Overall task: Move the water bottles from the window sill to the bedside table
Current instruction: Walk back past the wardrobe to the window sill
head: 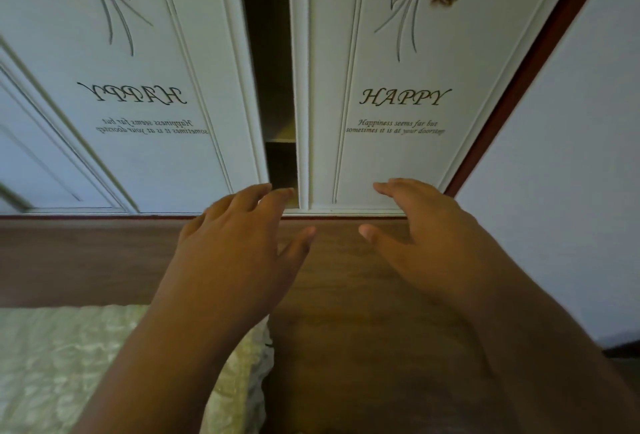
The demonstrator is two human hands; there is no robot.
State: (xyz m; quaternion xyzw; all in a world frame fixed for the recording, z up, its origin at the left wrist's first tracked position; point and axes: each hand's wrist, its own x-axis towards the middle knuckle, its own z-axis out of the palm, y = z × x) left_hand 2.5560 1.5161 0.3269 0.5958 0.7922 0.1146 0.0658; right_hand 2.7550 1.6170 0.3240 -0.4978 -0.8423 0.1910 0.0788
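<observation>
No water bottle, window sill or bedside table shows in the head view. My left hand [242, 243] and my right hand [415, 236] are stretched forward side by side above a brown wooden floor [346, 329]. Both have relaxed, spread fingers and hold nothing. Their fingertips point toward the foot of a white wardrobe [398, 156].
The wardrobe's two sliding doors carry flower prints and the word HAPPY; a dark gap [273, 87] stands between them. A pale quilted bed cover [69, 364] lies at the lower left. A white wall [571, 156] rises on the right.
</observation>
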